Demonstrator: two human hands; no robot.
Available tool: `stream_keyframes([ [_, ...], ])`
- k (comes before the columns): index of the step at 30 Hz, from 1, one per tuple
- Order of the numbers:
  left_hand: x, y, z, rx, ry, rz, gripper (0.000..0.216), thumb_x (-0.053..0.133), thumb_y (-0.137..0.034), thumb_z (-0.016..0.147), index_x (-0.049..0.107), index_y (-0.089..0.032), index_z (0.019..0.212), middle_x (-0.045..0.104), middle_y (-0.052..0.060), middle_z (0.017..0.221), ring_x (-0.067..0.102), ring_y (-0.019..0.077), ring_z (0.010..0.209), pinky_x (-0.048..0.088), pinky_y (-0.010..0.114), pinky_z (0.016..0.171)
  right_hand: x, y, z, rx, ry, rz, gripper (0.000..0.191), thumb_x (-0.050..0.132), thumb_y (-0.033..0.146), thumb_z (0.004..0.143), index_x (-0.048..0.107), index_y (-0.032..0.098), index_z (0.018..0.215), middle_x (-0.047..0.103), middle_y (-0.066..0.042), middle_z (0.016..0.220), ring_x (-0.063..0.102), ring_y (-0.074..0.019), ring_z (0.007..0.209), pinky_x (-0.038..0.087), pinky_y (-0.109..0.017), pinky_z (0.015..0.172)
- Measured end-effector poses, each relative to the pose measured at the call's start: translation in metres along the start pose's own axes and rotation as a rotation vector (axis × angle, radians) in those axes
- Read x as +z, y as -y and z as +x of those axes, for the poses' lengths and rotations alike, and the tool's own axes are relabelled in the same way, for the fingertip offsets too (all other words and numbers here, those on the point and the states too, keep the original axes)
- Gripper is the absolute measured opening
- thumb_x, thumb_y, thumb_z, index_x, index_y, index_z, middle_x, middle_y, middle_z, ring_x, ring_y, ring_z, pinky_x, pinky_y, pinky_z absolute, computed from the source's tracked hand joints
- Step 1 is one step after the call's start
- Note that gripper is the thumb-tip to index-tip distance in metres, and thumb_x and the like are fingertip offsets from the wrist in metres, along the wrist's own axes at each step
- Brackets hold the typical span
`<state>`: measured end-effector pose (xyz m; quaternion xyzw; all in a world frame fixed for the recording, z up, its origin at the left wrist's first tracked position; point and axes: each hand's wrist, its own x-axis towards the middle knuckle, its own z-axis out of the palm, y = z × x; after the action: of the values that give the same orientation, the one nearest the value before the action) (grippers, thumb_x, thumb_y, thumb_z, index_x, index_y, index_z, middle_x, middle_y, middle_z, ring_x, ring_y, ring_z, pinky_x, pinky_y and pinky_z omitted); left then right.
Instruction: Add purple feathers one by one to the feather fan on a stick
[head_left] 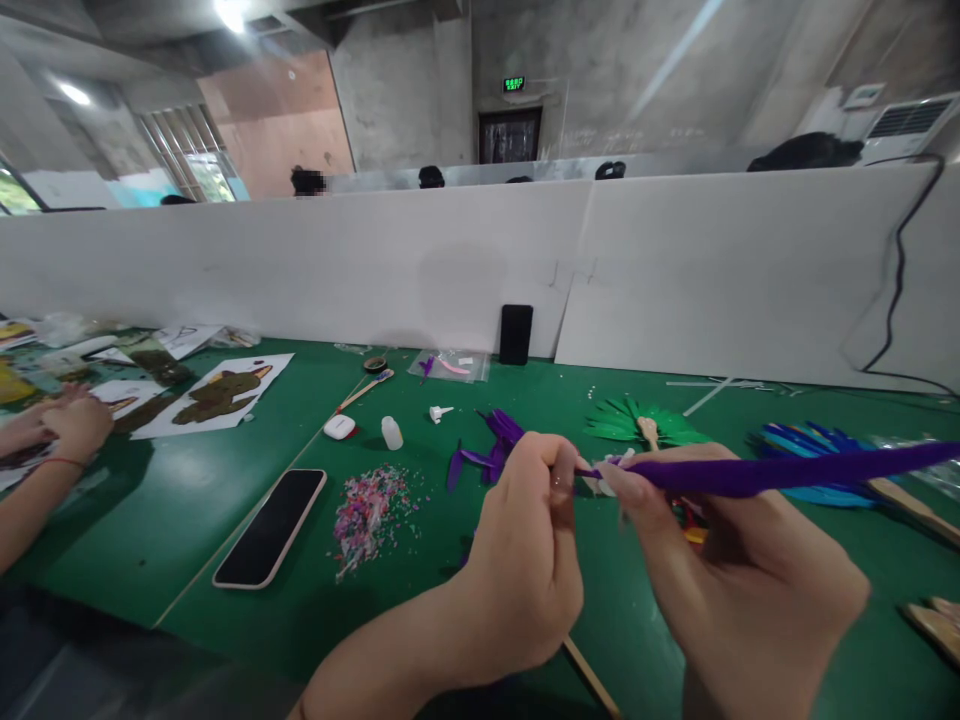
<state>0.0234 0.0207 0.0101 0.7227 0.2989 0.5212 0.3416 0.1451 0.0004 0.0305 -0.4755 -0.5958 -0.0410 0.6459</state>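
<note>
In the head view I see the left hand (529,550), fingers pinched on the thin end of a purple feather (810,473); the right hand (750,570) grasps it farther along, above the worktop (255,640). Loose feathers (504,428) lie beyond the left hand; coloured bits (369,510) and a phone (271,527) lie to its left.

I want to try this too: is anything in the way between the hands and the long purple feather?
Nothing visible: the right hand pinches the purple feather directly, and the left hand grips its thin end. White bits show by the right fingers, but I can't tell whether they touch it.
</note>
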Motion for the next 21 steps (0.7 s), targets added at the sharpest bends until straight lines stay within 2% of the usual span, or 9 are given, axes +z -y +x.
stream_keyframes([
  [2, 0.001, 0.0, 0.0, -0.037, 0.005, -0.022, 0.02, 0.024, -0.031, 0.102, 0.041, -0.023, 0.097, 0.047, 0.003, 0.087, 0.037, 0.0101, 0.061, 0.033, 0.024, 0.052, 0.001, 0.003, 0.0, 0.05, -0.051, -0.012, 0.008, 0.072, 0.022, 0.078, 0.065, 0.025, 0.08, 0.064, 0.003, 0.07, 0.053, -0.0123, 0.057, 0.042, -0.028, 0.056],
  [7, 0.0, -0.009, 0.003, -0.089, 0.013, -0.006, 0.02, 0.028, -0.033, 0.102, 0.046, -0.022, 0.099, 0.049, 0.0, 0.079, 0.038, 0.0082, 0.057, 0.033, 0.023, 0.051, 0.002, 0.008, 0.001, 0.116, -0.081, -0.026, 0.006, 0.072, 0.026, 0.079, 0.066, 0.026, 0.077, 0.061, 0.004, 0.066, 0.049, -0.0112, 0.056, 0.039, -0.028, 0.057],
  [14, -0.003, -0.009, 0.008, 0.033, 0.037, 0.151, 0.012, 0.035, -0.024, 0.099, 0.046, -0.021, 0.101, 0.051, -0.001, 0.071, 0.047, 0.01, 0.056, 0.038, 0.024, 0.052, 0.001, 0.004, -0.001, 0.121, -0.108, -0.03, 0.005, 0.073, 0.025, 0.077, 0.068, 0.026, 0.079, 0.056, 0.005, 0.06, 0.047, -0.011, 0.057, 0.038, -0.028, 0.057],
  [17, -0.007, -0.01, 0.012, 0.103, 0.082, 0.231, 0.012, 0.036, -0.016, 0.096, 0.048, -0.019, 0.098, 0.057, 0.002, 0.077, 0.054, 0.0116, 0.061, 0.04, 0.024, 0.054, -0.001, 0.003, 0.002, 0.085, -0.069, -0.026, 0.005, 0.072, 0.023, 0.078, 0.068, 0.026, 0.079, 0.056, 0.006, 0.06, 0.045, -0.0097, 0.056, 0.036, -0.026, 0.054],
  [21, -0.014, -0.016, 0.018, 0.054, 0.139, 0.263, 0.017, 0.035, -0.012, 0.094, 0.051, -0.018, 0.094, 0.063, 0.001, 0.077, 0.05, 0.0079, 0.051, 0.037, 0.021, 0.049, -0.008, -0.002, 0.009, 0.046, 0.075, -0.004, 0.005, 0.07, 0.023, 0.08, 0.066, 0.026, 0.081, 0.057, 0.006, 0.061, 0.045, -0.0083, 0.053, 0.036, -0.023, 0.048],
])
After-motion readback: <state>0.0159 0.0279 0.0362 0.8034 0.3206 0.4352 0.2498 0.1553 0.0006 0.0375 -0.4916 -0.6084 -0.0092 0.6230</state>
